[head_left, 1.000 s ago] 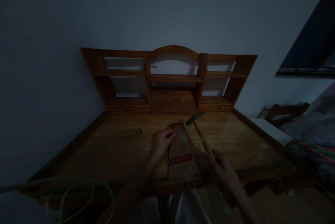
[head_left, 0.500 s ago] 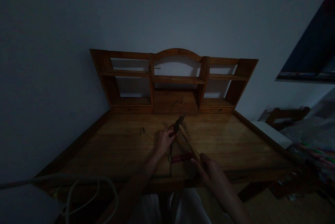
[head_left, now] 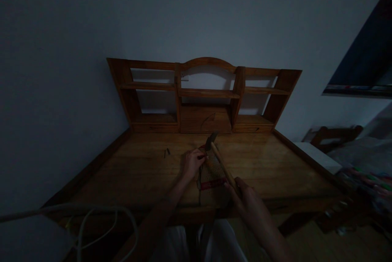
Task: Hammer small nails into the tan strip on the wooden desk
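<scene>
My right hand (head_left: 243,196) is wrapped round the wooden handle of a hammer (head_left: 225,169). The dark hammer head (head_left: 210,141) hangs just beyond the fingertips of my left hand (head_left: 192,163). My left fingers are pinched together over a brownish piece of cloth or sacking (head_left: 216,168), and whatever they hold is too small and dark to name. A red band (head_left: 212,183) crosses the near part of this cloth, which lies on the wooden desk (head_left: 137,172). To the left of my left hand lie two small, thin dark pieces (head_left: 168,152).
A wooden shelf unit (head_left: 208,93) with compartments rises at the desk's back edge, against the wall. Pale cables (head_left: 122,209) loop across the front left. To the right are a wooden chair (head_left: 338,133) and a heap of plastic-covered items (head_left: 361,160).
The hammer head has shifted slightly up and away from my left fingers. My left hand stays in nearly the same place on the cloth.
</scene>
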Demonstrator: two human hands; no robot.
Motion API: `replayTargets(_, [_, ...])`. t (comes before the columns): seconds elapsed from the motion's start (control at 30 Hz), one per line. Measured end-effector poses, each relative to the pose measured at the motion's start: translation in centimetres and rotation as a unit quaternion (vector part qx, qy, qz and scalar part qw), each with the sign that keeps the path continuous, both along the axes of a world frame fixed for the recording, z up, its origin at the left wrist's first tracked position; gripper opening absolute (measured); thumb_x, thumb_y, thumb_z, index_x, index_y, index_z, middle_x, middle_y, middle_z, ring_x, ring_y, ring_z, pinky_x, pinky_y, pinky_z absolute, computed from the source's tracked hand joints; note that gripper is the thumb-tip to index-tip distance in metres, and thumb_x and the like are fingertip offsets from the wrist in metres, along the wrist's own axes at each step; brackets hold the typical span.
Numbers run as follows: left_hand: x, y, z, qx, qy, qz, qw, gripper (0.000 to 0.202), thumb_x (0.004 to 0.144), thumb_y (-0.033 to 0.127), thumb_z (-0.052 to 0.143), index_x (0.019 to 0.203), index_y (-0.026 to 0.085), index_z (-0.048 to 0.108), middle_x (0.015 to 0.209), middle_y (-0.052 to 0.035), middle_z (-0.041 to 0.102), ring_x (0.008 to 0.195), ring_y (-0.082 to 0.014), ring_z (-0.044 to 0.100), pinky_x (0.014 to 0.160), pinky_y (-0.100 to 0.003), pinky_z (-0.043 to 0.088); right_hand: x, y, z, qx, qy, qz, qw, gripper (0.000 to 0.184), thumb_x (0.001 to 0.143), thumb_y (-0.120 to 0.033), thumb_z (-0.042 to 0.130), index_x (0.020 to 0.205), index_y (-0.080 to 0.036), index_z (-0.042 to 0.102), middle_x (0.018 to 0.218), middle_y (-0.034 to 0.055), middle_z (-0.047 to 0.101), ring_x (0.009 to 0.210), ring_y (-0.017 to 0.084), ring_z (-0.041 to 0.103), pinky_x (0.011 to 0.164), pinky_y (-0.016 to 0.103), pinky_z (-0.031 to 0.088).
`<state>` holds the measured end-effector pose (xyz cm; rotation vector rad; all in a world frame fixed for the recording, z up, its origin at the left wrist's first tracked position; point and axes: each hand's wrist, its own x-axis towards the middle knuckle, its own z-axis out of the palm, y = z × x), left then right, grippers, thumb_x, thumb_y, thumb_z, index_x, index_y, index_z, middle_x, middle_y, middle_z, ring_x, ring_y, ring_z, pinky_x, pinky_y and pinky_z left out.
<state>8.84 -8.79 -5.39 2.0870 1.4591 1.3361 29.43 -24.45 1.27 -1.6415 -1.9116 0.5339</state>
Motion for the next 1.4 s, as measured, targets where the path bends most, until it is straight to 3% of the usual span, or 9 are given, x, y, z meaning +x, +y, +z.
replayTargets(0.2, [-0.2,0.5,-0.8,0.009,-0.016,-0.015,1.0,0.005,0.076,0.016,0.069,0.078,0.018,0.074,0.08,-0.0022,0.069,0.073,-0.0131,0.062,0.067,-0.023,0.046,-0.1,0.2,-0.4,-0.009,-0.038,0.013,0.999,0.033,0.095,-0.041,0.037,0.101,-0.016,0.056,0.081,0.0144,0.072,0.083,0.028,0.071,0.061,0.028,0.044])
replayTargets(0.43, [0.0,-0.1,0.3,-0.006,-0.005,0.0,1.0,0.008,0.077,0.025,0.07,0.075,0.018,0.074,0.076,-0.002,0.067,0.07,-0.0129,0.06,0.064,-0.023,0.043,-0.4,-0.2,0.4,0.005,-0.046,0.003,0.999,0.03,0.097,-0.04,0.035,0.099,-0.018,0.055,0.075,0.012,0.072,0.075,0.028,0.071,0.054,0.027,0.04])
replayTargets(0.7, [0.1,0.1,0.2,-0.03,-0.001,0.002,1.0,0.008,0.075,0.013,0.069,0.076,0.018,0.074,0.08,-0.002,0.069,0.075,-0.0132,0.062,0.07,-0.023,0.045,-0.3,0.3,-0.8,-0.006,-0.104,0.015,0.994,0.026,0.097,-0.035,0.035,0.097,-0.017,0.054,0.075,0.0139,0.072,0.075,0.029,0.072,0.053,0.026,0.037])
replayTargets(1.1, [-0.2,0.5,-0.6,-0.019,0.017,0.01,1.0,0.008,0.078,0.023,0.068,0.076,0.02,0.075,0.078,-0.0012,0.068,0.07,-0.0122,0.06,0.065,-0.023,0.043,-0.2,0.2,2.4,0.009,-0.034,0.003,0.999,0.026,0.095,-0.041,0.036,0.088,-0.02,0.05,0.069,0.01,0.068,0.066,0.025,0.069,0.05,0.025,0.036])
replayTargets(1.4, [-0.1,-0.1,0.2,-0.026,0.024,0.014,0.999,0.007,0.077,0.025,0.07,0.076,0.02,0.075,0.078,-0.0016,0.068,0.071,-0.0129,0.061,0.066,-0.023,0.043,-0.1,-0.5,2.0,-0.008,-0.015,0.015,1.0,0.03,0.095,-0.041,0.035,0.094,-0.018,0.055,0.077,0.0126,0.071,0.076,0.028,0.071,0.058,0.028,0.043])
